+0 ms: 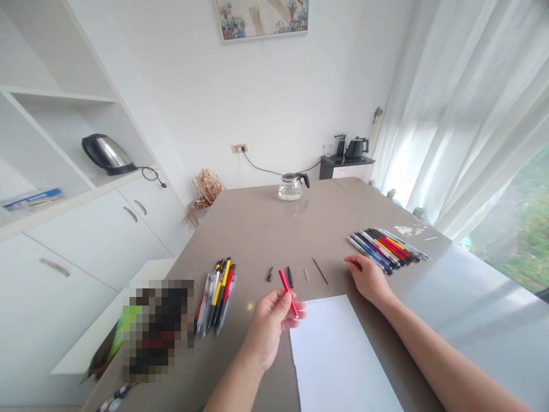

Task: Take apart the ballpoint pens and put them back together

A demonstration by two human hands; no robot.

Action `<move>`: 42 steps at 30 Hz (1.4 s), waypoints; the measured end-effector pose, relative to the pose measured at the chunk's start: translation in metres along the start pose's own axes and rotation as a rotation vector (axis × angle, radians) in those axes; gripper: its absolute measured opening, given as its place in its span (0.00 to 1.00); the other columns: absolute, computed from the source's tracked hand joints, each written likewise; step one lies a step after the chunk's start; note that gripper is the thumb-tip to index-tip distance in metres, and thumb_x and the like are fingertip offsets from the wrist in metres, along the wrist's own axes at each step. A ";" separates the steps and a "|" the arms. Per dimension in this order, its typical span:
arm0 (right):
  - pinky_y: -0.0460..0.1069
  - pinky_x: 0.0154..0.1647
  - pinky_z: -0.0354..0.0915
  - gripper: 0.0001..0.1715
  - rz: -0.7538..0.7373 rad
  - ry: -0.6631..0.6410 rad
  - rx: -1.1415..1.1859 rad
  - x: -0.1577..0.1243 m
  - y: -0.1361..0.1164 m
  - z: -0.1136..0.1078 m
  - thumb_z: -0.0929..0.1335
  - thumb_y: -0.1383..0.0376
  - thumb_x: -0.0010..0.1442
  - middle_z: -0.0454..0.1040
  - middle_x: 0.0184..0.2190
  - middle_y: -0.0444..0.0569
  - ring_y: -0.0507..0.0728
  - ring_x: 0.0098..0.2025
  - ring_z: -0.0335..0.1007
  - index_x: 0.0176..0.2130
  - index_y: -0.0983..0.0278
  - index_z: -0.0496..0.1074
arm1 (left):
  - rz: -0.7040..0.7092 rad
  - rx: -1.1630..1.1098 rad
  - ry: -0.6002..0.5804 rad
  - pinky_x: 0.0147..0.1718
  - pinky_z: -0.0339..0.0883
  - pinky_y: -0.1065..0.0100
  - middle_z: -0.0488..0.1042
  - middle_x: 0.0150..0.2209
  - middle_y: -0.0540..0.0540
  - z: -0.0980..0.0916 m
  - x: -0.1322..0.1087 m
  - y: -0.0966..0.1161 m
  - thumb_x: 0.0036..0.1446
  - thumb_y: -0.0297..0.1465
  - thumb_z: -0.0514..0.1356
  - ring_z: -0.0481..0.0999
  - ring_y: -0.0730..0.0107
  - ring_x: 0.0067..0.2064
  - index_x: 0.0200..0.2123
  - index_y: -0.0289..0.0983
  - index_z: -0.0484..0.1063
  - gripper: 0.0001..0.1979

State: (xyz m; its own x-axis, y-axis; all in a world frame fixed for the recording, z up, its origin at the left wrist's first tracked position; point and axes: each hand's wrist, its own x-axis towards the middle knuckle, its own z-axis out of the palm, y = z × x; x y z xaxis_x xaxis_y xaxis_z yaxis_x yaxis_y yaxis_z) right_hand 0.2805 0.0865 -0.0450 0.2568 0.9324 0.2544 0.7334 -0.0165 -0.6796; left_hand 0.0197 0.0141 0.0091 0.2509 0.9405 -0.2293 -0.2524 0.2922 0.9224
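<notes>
Above the surface's (pixel 257 229) near edge, left hand (pixel 268 326) pinches a red barrel (pixel 284 281), long axis slanting far-left to near-right. Loose parts (pixel 290 277) lie just beyond; right hand (pixel 368 278) rests loosely curled, empty.

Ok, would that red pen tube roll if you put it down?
Probably: the red pen tube looks round and smooth, the table flat and glossy. Held in the left hand it shows no bend, so likely stiff; thin, so likely light.

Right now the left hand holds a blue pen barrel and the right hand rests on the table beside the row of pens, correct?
No: the head view shows the pen barrel in the left hand is red, not blue. The rest stands.
</notes>
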 end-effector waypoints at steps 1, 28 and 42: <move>0.49 0.39 0.60 0.13 0.000 -0.001 0.000 0.000 0.000 0.000 0.60 0.63 0.51 0.73 0.33 0.48 0.56 0.36 0.67 0.34 0.63 0.71 | -0.010 -0.046 -0.007 0.29 0.62 0.71 0.74 0.33 0.41 -0.001 0.000 0.000 0.53 0.37 0.55 0.74 0.67 0.33 0.35 0.34 0.65 0.12; 0.51 0.39 0.60 0.14 0.002 -0.003 0.039 -0.001 -0.003 -0.001 0.61 0.62 0.50 0.73 0.33 0.49 0.57 0.36 0.67 0.34 0.64 0.72 | -0.026 -0.092 -0.032 0.28 0.61 0.73 0.73 0.30 0.43 -0.003 0.002 0.000 0.51 0.36 0.56 0.73 0.71 0.30 0.34 0.34 0.65 0.12; 0.46 0.27 0.61 0.10 -0.143 -0.237 0.721 -0.054 -0.083 -0.035 0.66 0.60 0.51 0.68 0.27 0.47 0.52 0.29 0.63 0.33 0.64 0.67 | 0.184 0.412 -0.055 0.27 0.59 0.72 0.70 0.24 0.48 0.002 0.002 -0.001 0.49 0.38 0.57 0.65 0.72 0.27 0.31 0.33 0.72 0.13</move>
State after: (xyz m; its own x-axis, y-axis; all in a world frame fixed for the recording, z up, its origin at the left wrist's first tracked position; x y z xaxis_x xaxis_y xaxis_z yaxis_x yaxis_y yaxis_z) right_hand 0.2279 0.0246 0.0221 -0.0106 0.9616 0.2743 0.1371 0.2731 -0.9522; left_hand 0.0224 0.0147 0.0080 0.2889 0.9564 -0.0430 0.0925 0.0169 0.9956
